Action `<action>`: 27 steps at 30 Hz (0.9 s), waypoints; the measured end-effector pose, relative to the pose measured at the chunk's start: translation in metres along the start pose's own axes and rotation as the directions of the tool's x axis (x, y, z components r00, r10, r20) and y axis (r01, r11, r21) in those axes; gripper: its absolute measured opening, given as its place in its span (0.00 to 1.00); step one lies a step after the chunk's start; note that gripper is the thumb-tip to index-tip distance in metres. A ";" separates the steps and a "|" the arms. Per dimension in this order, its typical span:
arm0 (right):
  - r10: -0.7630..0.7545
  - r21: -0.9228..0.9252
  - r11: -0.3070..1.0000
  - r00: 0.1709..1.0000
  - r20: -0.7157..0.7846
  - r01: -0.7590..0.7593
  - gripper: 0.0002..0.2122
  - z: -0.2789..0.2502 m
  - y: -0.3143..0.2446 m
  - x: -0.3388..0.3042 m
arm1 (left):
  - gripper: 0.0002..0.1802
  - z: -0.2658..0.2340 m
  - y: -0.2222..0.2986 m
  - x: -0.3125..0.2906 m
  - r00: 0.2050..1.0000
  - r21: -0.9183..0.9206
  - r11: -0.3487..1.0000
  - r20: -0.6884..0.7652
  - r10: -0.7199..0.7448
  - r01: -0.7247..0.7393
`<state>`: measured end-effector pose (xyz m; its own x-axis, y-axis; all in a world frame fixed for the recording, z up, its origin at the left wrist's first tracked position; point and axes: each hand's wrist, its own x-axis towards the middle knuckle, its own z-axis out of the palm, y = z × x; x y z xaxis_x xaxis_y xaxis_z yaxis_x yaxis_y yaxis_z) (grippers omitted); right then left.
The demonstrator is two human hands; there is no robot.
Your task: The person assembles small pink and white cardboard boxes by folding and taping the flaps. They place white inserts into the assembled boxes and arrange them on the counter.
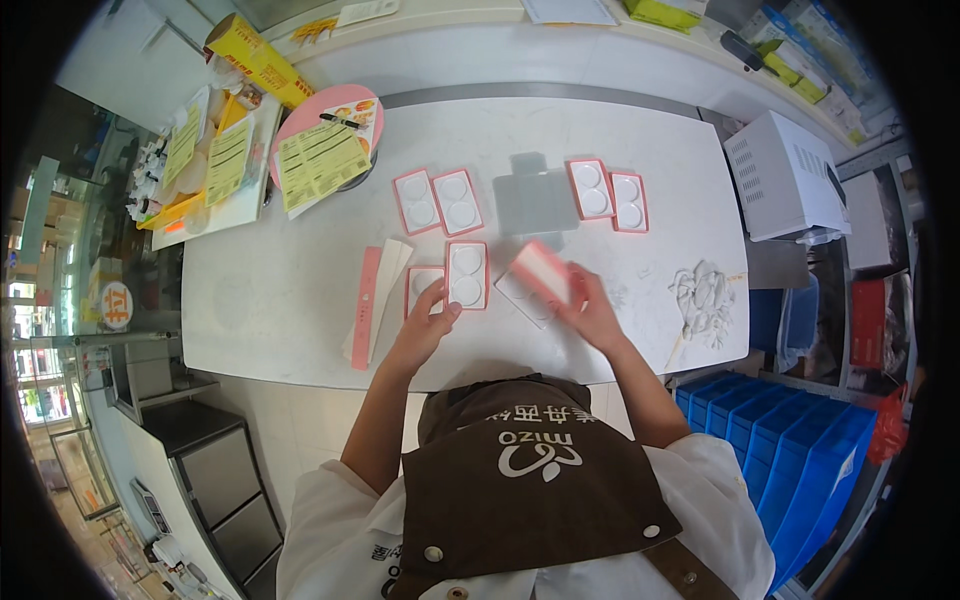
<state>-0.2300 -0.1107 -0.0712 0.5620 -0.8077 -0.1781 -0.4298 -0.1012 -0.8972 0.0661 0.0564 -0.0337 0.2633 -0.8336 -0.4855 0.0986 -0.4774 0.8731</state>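
My left hand (430,322) grips the lower left corner of a small pink-edged box (467,275) with two round white wells, its thumb on the rim. That box overlaps a similar pink-edged box (422,283) to its left, partly covered by my hand. My right hand (592,312) is closed around the right side of a pink and white box (546,275), which is tilted and blurred by motion. Below it, a white insert (522,300) lies on the table, partly hidden. Left of my hands rest a long pink strip (366,308) and folded white strips (390,285).
Two two-well boxes (437,202) stand left of a flat grey translucent sheet (535,200), two more (592,189) to its right. A crumpled white cloth (703,300) lies at right. A pink round stand (290,125) bears yellow papers. Blue bins (780,430) stand beside the table.
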 end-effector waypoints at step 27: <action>0.181 0.503 0.782 0.906 0.382 -0.368 0.34 0.031 -0.008 -0.012 | 0.20 0.076 -0.026 0.006 0.992 -0.057 0.992 0.050 0.113 -0.110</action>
<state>-0.2111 -0.0818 -0.0742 0.7012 -0.5289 -0.4781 -0.1879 0.5098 -0.8395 -0.0081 0.0428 -0.0630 0.2247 -0.8949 -0.3856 0.1236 -0.3664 0.9222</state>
